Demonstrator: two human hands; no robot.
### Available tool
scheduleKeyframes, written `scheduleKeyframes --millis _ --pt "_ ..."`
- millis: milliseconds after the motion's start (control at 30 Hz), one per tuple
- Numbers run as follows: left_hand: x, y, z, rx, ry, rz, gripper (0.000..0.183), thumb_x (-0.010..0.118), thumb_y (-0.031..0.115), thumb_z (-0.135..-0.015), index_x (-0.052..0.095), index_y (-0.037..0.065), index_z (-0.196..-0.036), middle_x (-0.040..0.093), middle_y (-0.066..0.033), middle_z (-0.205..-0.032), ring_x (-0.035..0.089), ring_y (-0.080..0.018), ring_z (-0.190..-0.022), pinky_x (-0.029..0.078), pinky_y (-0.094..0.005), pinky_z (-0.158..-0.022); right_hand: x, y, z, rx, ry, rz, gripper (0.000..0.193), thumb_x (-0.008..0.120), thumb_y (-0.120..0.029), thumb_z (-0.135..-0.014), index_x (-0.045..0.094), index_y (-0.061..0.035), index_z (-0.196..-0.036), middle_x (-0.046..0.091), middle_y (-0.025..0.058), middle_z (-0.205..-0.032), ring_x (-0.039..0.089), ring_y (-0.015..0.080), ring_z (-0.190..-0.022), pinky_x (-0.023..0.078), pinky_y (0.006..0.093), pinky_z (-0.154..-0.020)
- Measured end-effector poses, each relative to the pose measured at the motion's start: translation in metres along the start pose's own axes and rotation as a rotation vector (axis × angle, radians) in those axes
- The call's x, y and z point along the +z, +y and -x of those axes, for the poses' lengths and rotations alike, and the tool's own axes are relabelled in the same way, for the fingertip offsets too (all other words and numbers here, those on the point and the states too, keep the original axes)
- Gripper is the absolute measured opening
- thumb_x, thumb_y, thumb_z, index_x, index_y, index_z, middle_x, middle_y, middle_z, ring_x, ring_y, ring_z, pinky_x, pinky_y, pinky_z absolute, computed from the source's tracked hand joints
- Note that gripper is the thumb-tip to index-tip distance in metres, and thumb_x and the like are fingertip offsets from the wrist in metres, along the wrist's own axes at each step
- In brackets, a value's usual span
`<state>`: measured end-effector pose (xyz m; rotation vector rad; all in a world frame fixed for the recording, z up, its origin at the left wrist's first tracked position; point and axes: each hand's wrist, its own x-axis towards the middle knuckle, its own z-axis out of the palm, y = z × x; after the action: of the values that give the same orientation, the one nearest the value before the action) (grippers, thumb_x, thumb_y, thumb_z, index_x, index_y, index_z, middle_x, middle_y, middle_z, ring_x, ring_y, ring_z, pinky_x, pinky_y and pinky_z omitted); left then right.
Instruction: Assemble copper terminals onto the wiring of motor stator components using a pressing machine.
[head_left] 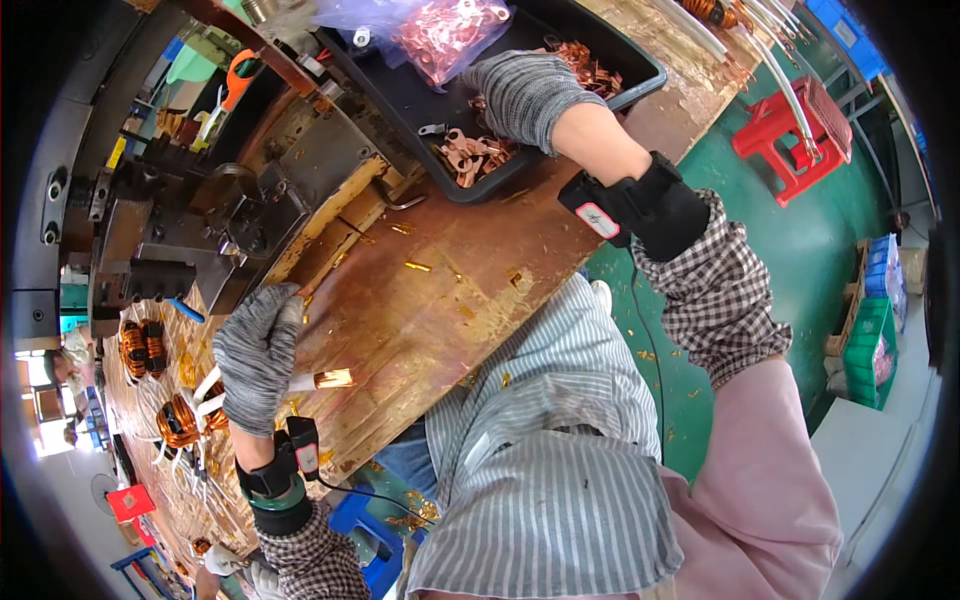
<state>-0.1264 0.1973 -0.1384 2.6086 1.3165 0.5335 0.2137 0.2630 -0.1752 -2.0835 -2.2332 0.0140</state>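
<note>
My left hand (258,350), in a grey knitted glove, is closed around a white cable (303,382) above the workbench. The cable's stripped copper end (335,379) sticks out to the right of the hand. My right hand (530,98), gloved alike, reaches down into a black tray (482,190) at the top. Its fingertips are hidden behind the glove, among copper cable lugs. One pile of lugs (474,157) lies just below the hand, another (590,72) to its right. A clear bag of lugs (450,35) sits in the tray.
A dark metal press (235,210) stands at the left, with orange-handled scissors (237,85) beyond it. Copper-wound coils with white leads (180,418) lie at lower left. Copper scraps (418,266) dot the wooden workbench (400,330). A red stool (785,140) is on the floor.
</note>
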Motion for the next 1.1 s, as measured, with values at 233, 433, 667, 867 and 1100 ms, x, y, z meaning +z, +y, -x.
scheduleKeyframes --millis 233,433,667,867,1100 --pt "-0.014 0.021 -0.01 -0.253 -0.119 0.223 0.027 0.058 0.026 -0.085 0.062 0.002 -0.095 0.062 -0.0122 -0.078 0.058 -0.0205 -0.068 0.047 -0.03 -0.065 0.007 0.024 0.015 -0.066 0.413 -0.258 0.02 0.058 -0.013 -0.075 0.062 -0.0081 -0.094 0.062 0.0161 -0.085 0.059 0.0351 -0.084 0.047 0.042 -0.073" --pt "-0.036 0.011 0.0 -0.093 -0.095 0.499 0.027 0.058 0.023 -0.085 0.063 -0.001 -0.096 0.063 -0.0124 -0.087 0.059 -0.0211 -0.078 0.046 -0.0291 -0.07 0.002 0.023 0.017 -0.143 0.793 -0.566 0.014 0.063 -0.005 -0.078 0.06 -0.0054 -0.092 0.064 0.0116 -0.083 0.062 0.0251 -0.075 0.049 0.0316 -0.067" --pt "-0.038 0.009 0.003 -0.026 -0.047 0.429 0.022 0.055 0.017 -0.087 0.062 0.002 -0.102 0.062 -0.0139 -0.085 0.059 -0.0223 -0.077 0.047 -0.0311 -0.07 -0.024 -0.088 0.091 -0.037 0.204 -1.716 0.011 0.059 -0.01 -0.086 0.055 -0.0026 -0.092 0.061 0.007 -0.08 0.061 0.0123 -0.061 0.05 0.0209 -0.047" --pt "-0.031 0.011 0.001 -0.165 0.043 0.394 0.015 0.056 0.014 -0.085 0.059 0.003 -0.095 0.062 -0.0099 -0.082 0.059 -0.0193 -0.071 0.048 -0.0302 -0.066 -0.012 -0.139 0.091 0.013 -0.12 -1.83 0.015 0.057 -0.005 -0.085 0.053 0.0026 -0.098 0.06 0.0099 -0.083 0.063 0.0142 -0.063 0.053 0.0224 -0.051" --pt "-0.023 0.001 0.005 -0.172 0.045 0.669 0.02 0.053 0.007 -0.087 0.052 0.0 -0.106 0.057 -0.0024 -0.084 0.052 -0.0086 -0.075 0.045 -0.0229 -0.068 -0.012 -0.156 0.069 0.021 -0.244 -1.88 0.014 0.056 -0.003 -0.085 0.055 0.0044 -0.096 0.06 0.0096 -0.081 0.063 0.0143 -0.065 0.054 0.0231 -0.053"
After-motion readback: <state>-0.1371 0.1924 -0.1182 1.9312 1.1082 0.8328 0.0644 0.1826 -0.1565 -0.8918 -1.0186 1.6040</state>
